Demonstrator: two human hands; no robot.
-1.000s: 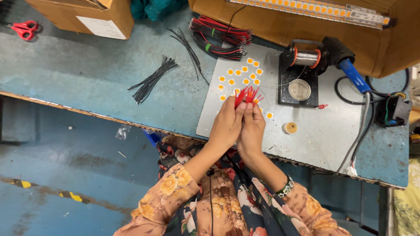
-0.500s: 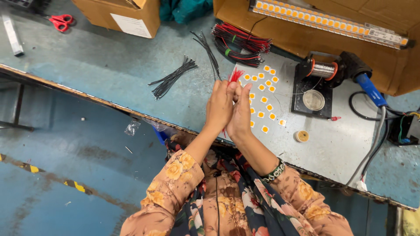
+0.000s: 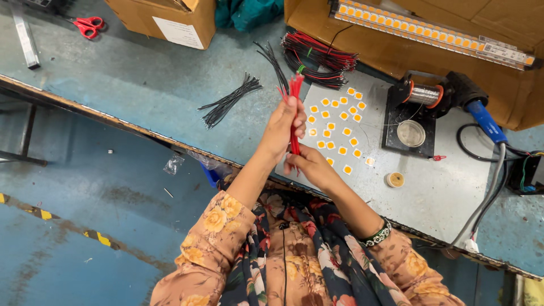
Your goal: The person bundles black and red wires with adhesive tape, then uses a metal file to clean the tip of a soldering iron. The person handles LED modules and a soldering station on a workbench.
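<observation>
At the bench edge, both hands are closed on one bundle of short red wires (image 3: 295,113): left hand (image 3: 283,127) gripping it near the top, right hand (image 3: 309,164) pinching the lower end. Compared with half a second ago, when the two hands were pressed together around the bundle, they have drawn apart along its length, so the wires now stand stretched out straight and upright over the grey metal plate (image 3: 430,187); judged from this, the bundle is being evened up in the grip. Scattered on the plate beside the hands: small square orange-and-white chips (image 3: 338,127). To the right, a black solder-wire stand (image 3: 411,116) and a small round reel (image 3: 395,179). On the blue bench top (image 3: 141,85): a loose heap of black wires (image 3: 229,102), further black-and-red bundles (image 3: 317,59). Packages: brown cardboard box (image 3: 164,14) at top left with a white rectangular label (image 3: 177,31) on its side, print too small to read; larger brown carton (image 3: 453,62) at top right carrying a long strip of orange squares (image 3: 430,31). Red-handled scissors (image 3: 88,25) lie far left.
</observation>
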